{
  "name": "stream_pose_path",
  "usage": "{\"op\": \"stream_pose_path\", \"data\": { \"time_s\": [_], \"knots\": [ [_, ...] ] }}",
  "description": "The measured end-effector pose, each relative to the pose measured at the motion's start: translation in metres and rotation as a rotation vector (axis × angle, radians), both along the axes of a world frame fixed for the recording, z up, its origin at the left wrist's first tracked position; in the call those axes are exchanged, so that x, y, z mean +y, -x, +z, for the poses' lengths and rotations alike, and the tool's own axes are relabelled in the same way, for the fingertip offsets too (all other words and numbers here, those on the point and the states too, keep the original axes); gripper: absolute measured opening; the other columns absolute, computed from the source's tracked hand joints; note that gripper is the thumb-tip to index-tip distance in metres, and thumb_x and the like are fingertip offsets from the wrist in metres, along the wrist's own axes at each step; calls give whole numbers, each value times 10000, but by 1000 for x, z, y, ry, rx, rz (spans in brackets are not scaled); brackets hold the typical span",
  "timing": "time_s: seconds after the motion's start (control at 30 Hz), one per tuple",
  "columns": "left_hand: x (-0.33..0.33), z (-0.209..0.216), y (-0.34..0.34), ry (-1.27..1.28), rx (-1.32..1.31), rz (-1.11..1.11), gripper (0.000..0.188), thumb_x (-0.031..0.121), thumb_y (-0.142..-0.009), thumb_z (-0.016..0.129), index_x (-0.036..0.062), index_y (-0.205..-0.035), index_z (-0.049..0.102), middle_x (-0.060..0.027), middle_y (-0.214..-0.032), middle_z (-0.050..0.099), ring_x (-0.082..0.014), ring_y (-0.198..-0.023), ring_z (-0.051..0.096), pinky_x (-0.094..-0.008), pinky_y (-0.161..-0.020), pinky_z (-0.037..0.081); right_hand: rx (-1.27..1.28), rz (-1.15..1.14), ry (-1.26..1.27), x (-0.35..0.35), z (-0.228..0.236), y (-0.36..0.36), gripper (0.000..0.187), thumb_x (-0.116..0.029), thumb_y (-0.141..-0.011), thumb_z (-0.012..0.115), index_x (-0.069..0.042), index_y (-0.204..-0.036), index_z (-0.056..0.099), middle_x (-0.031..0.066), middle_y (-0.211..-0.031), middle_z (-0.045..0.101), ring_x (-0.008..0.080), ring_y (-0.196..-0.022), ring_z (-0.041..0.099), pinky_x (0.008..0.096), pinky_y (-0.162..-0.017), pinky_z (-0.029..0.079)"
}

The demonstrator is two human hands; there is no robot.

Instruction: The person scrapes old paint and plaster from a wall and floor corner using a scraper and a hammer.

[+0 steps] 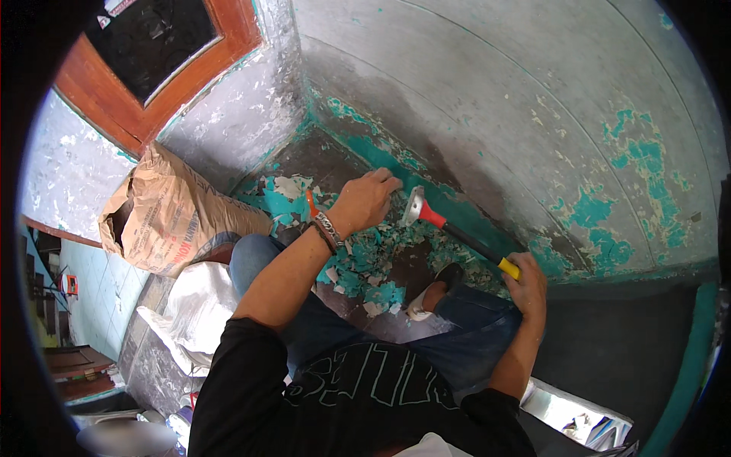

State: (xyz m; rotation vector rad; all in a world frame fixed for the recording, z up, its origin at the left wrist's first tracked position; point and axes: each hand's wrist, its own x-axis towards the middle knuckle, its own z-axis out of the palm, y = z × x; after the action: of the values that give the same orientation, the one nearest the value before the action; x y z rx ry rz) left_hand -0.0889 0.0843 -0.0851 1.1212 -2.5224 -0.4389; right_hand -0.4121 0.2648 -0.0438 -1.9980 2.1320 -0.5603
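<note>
Clock directions are read in the head view, from the scraper's blade unless stated.

1. Tool position. The scraper (470, 241) lies at a slant before the foot of the grey wall (495, 126); its shaft runs from the blade toward 4 o'clock. The blade appears against the green band (460, 209); contact cannot be confirmed.

2. Right hand (529, 288). Fingers are closed around the yellow handle end. For scraping, the judged step, hold the blade flat and low, and push beneath the paint's loose edge rather than gouging.

3. Left hand (365, 202). It is just beside the blade at 9 o'clock, fingers bent and close together near the wall. Whether they grip a flake cannot be told. Keep this hand out of the blade's path before applying force.

4. Work area. Paint flakes (344, 279) lie on the floor toward 7 o'clock. From the flakes, the paper sack (199, 217) stands between 9 and 10 o'clock, and the shoe (449, 276) is near 4 o'clock; keep strokes clear of the foot.
</note>
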Motion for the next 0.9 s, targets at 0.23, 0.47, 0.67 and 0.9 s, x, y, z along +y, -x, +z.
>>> {"op": "stream_pose_path", "data": {
  "time_s": [0.23,0.47,0.67,0.9],
  "knots": [
    [-7,-13,1,151,-128,48,560,62,-784,608,147,-1326,492,-181,-1449,315,-354,-1268,408,-454,-1045,347,-106,23,-55,-6,7,-8,355,5,-671,726,-52,-995,592,132,-926,617,341,-823,612,356,-702,467],
    [-9,-14,-9,199,-115,113,628,70,-771,641,190,-1360,459,-182,-1452,315,-360,-1298,377,-468,-1056,327,-175,60,86,-15,-4,-8,343,12,-699,720,-38,-1015,599,133,-890,625,265,-777,625,316,-692,477],
    [-8,-13,-8,225,-92,122,704,93,-748,675,201,-1391,411,-173,-1455,314,-348,-1300,380,-464,-1048,331,-183,62,115,-16,-2,-10,342,13,-700,721,-23,-1017,600,130,-897,628,259,-786,621,308,-705,476],
    [-10,-15,-6,231,-144,96,762,96,-751,679,236,-1427,357,-155,-1460,312,-332,-1300,383,-459,-1039,331,-187,36,96,-16,-1,-10,338,-83,-689,748,-64,-1001,620,131,-914,650,329,-843,641,365,-710,484]
  ]
}}
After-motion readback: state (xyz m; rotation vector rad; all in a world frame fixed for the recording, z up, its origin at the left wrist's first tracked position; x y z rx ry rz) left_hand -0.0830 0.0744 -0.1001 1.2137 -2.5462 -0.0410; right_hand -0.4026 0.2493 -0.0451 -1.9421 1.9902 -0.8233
